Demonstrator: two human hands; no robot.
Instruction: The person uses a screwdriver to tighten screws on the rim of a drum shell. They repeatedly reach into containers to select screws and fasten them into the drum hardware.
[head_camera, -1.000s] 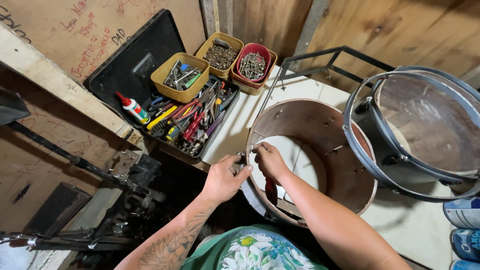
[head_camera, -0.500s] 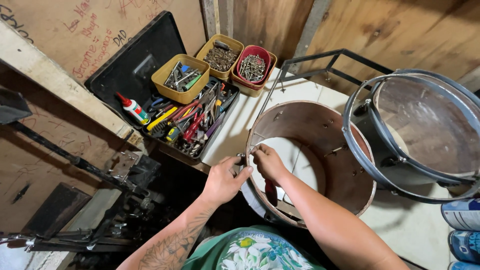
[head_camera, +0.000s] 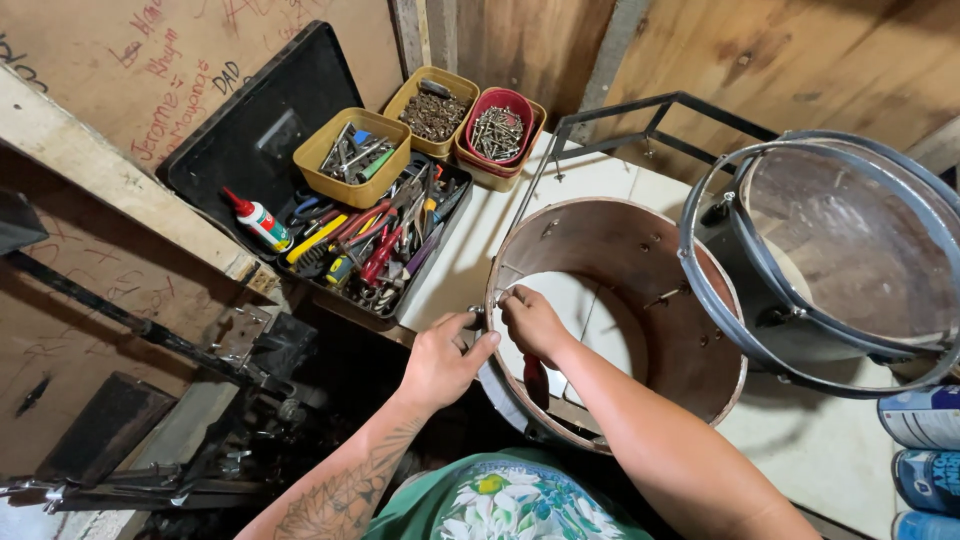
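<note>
An open brown drum shell (head_camera: 640, 250) stands on a white table (head_camera: 600, 180) in front of me. My left hand (head_camera: 443, 358) presses against the outside of the shell's near left wall, fingers curled on a small metal fitting there. My right hand (head_camera: 530, 320) reaches over the rim and inside the shell at the same spot, fingertips pinched at the wall. A red-handled tool (head_camera: 535, 380) shows below my right hand inside the shell; whether the hand grips it I cannot tell.
A second drum with a metal hoop (head_camera: 830, 250) stands at the right. An open black toolbox (head_camera: 370, 240) holds pliers, screwdrivers and a glue bottle (head_camera: 258, 220). Three tubs of screws and bits (head_camera: 440, 115) sit behind it. Metal stands (head_camera: 150, 440) lie lower left. Cans (head_camera: 925, 450) are at the right edge.
Both hands stay at the same spot on the shell's near wall; the fingers shift only slightly. The shell has not moved.
</note>
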